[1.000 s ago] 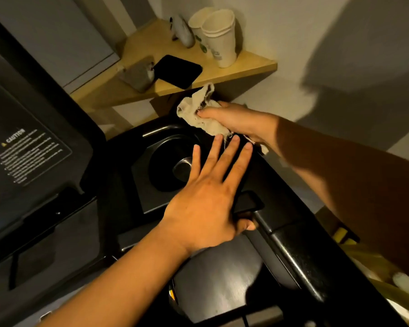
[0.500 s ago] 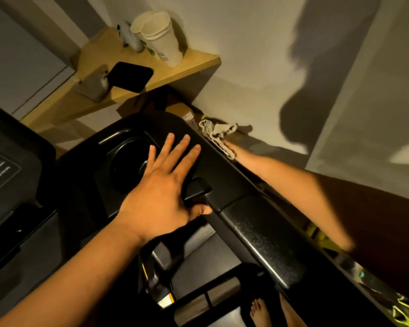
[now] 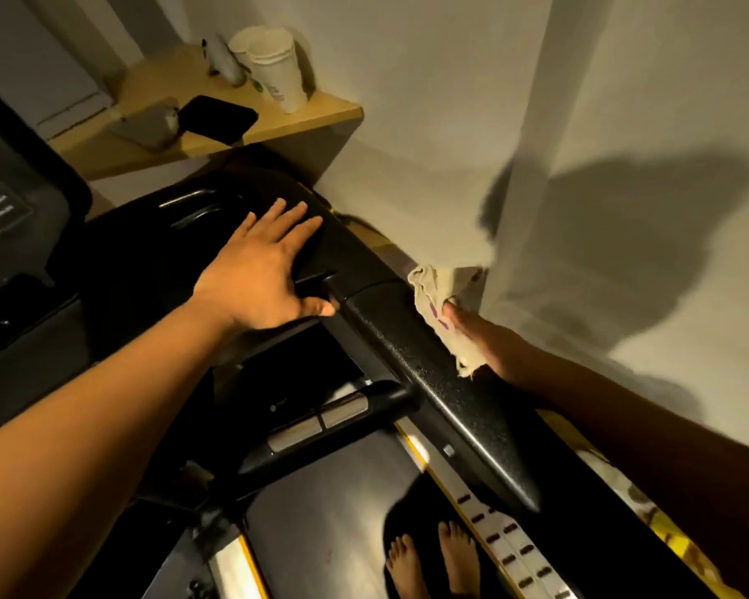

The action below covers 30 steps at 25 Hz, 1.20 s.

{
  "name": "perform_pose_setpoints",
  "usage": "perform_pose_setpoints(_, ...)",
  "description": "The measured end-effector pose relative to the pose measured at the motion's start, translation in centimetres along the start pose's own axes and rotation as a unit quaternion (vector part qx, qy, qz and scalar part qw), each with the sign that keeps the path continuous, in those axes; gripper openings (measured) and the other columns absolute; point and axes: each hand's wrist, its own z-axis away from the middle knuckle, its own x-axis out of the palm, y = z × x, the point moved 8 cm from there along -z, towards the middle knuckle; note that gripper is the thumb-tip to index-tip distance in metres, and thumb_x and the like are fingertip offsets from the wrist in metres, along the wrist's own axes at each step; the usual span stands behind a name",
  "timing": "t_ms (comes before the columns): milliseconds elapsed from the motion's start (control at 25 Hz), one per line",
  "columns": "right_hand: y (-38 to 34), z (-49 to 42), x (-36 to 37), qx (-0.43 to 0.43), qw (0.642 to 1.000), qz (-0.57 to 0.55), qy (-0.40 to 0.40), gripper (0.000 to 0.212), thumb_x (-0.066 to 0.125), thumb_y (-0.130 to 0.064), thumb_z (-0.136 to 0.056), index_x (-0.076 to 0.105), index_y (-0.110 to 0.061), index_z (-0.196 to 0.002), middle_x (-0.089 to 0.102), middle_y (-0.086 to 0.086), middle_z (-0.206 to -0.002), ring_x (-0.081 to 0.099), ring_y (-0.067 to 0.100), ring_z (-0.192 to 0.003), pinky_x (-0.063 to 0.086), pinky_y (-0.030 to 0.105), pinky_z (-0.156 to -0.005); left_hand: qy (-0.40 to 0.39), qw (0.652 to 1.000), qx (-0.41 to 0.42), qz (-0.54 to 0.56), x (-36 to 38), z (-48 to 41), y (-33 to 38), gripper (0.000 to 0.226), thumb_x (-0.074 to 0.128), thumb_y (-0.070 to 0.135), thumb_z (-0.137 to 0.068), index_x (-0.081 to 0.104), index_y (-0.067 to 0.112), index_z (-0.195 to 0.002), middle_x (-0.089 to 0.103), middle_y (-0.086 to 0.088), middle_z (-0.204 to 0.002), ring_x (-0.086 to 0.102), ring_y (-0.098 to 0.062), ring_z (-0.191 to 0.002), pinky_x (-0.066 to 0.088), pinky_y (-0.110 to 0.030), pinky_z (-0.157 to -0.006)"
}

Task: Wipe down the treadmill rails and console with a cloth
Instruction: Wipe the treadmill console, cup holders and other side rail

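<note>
My left hand point(image 3: 262, 270) lies flat with straight fingers on the black console tray point(image 3: 182, 235) of the treadmill, thumb hooked under its edge. The cream cloth point(image 3: 439, 304) is held by my right hand point(image 3: 489, 339) against the outer side of the black textured right rail point(image 3: 442, 391), close to where the rail meets the console. Most of my right hand is hidden behind the rail and the cloth. The console panel with a caution label point(image 3: 1, 209) shows at the far left.
A wooden corner shelf point(image 3: 321, 116) holds stacked paper cups point(image 3: 277, 73), a black pad point(image 3: 217, 118) and a grey object. The white wall runs close along the right rail. Below are the treadmill belt point(image 3: 334, 512), a crossbar handle point(image 3: 321, 425) and bare feet point(image 3: 433, 559).
My right hand has drawn the cloth back along the outer side of the rail, from the console's far corner toward me. My left hand stays flat on the console.
</note>
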Motion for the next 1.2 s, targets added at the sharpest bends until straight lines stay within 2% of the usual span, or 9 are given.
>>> perform_pose_setpoints(160, -2.5, 2.8, 0.2, 0.03, 0.988, 0.151, 0.02, 0.049, 0.051, -0.052, -0.092, 0.034, -0.035, -0.135, 0.06, -0.012, -0.103, 0.056, 0.0, -0.084, 0.045, 0.023, -0.075, 0.025, 0.999, -0.036, -0.016, -0.4, 0.9, -0.2, 0.116, 0.058, 0.083, -0.063, 0.017, 0.023, -0.153, 0.014, -0.002, -0.163, 0.006, -0.022, -0.15, 0.007, -0.043, -0.12)
perform_pose_setpoints(360, -6.3, 1.6, 2.6, -0.041, 0.85, 0.511, 0.118, 0.095, 0.053, -0.064, -0.085, 0.002, -0.019, -0.151, 0.041, 0.018, -0.139, 0.052, 0.034, -0.121, 0.051, 0.041, -0.091, 0.009, 0.992, -0.11, 0.053, 0.1, 4.0, -1.0, 0.1, 0.07, 0.052, -0.077, 0.017, 0.015, -0.153, 0.023, -0.009, -0.159, 0.028, -0.032, -0.143, 0.029, -0.043, -0.115)
perform_pose_setpoints(480, -6.6, -3.0, 3.6, 0.015, 0.855, 0.508, 0.103, 0.094, 0.051, -0.064, -0.082, -0.006, -0.029, -0.148, 0.028, 0.019, -0.143, 0.045, 0.038, -0.12, 0.048, 0.05, -0.094, -0.013, 0.99, -0.122, 0.076, -0.9, 7.6, -2.6, 0.081, 0.069, 0.04, -0.082, 0.031, 0.012, -0.147, 0.034, -0.014, -0.153, 0.043, -0.035, -0.133, 0.041, -0.041, -0.106)
perform_pose_setpoints(640, -10.5, -7.6, 6.0, -0.094, 0.827, 0.542, 0.11, 0.067, 0.044, -0.051, -0.092, 0.019, -0.028, -0.149, 0.019, 0.014, -0.158, 0.027, 0.04, -0.139, 0.031, 0.054, -0.109, -0.013, 0.989, -0.144, 0.03, -1.8, 12.3, -3.0, 0.078, 0.062, 0.041, -0.088, 0.025, 0.012, -0.15, 0.032, -0.013, -0.155, 0.035, -0.033, -0.139, 0.031, -0.045, -0.114)
perform_pose_setpoints(800, -12.9, -3.3, 7.0, -0.221, 0.885, 0.403, 0.079, 0.054, 0.06, -0.045, -0.087, 0.058, -0.01, -0.129, 0.04, 0.007, -0.151, 0.031, 0.032, -0.142, 0.021, 0.052, -0.115, -0.008, 0.985, -0.173, 0.021, -1.5, 14.1, -3.7, 0.071, 0.055, 0.037, -0.093, 0.023, 0.014, -0.152, 0.022, -0.01, -0.16, 0.021, -0.028, -0.147, 0.024, -0.047, -0.117)
perform_pose_setpoints(880, -13.3, 1.7, 8.7, -0.33, 0.825, 0.451, 0.079, 0.039, 0.069, -0.041, -0.081, 0.073, -0.008, -0.103, 0.063, 0.012, -0.128, 0.05, 0.031, -0.126, 0.027, 0.047, -0.109, -0.004, 0.981, -0.191, 0.018, -1.7, 14.7, -4.6, 0.063, 0.051, 0.036, -0.095, 0.03, 0.014, -0.149, 0.03, -0.01, -0.157, 0.027, -0.031, -0.144, 0.025, -0.048, -0.116)
perform_pose_setpoints(960, -12.1, 4.5, 11.0, -0.374, 0.759, 0.531, 0.041, 0.038, 0.057, -0.046, -0.083, 0.076, -0.013, -0.087, 0.074, 0.01, -0.102, 0.064, 0.028, -0.102, 0.038, 0.045, -0.1, -0.001, 0.978, -0.208, 0.007, -1.7, 15.3, -5.6, 0.055, 0.045, 0.036, -0.097, 0.035, 0.014, -0.146, 0.037, -0.01, -0.153, 0.031, -0.034, -0.142, 0.022, -0.051, -0.116)
perform_pose_setpoints(1080, -10.1, 4.6, 13.2, -0.25, 0.81, 0.53, -0.025, 0.051, 0.032, -0.051, -0.087, 0.067, -0.017, -0.101, 0.07, 0.005, -0.1, 0.064, 0.026, -0.089, 0.04, 0.041, -0.093, -0.018, 0.973, -0.219, 0.07, -0.8, 16.0, -6.5, 0.054, 0.035, 0.035, -0.102, 0.028, 0.014, -0.151, 0.028, -0.011, -0.158, 0.021, -0.03, -0.147, 0.013, -0.048, -0.119)
perform_pose_setpoints(1200, -11.0, 3.7, 18.0, -0.208, 0.84, 0.494, -0.079, 0.075, -0.004, -0.059, -0.086, 0.053, -0.022, -0.118, 0.057, 0.002, -0.117, 0.05, 0.027, -0.11, 0.032, 0.041, -0.101, -0.034, 0.965, -0.221, 0.14, -0.7, 16.0, -6.8, 0.054, 0.025, 0.04, -0.104, 0.026, 0.015, -0.152, 0.023, -0.009, -0.16, 0.015, -0.024, -0.149, 0.006, -0.045, -0.121)
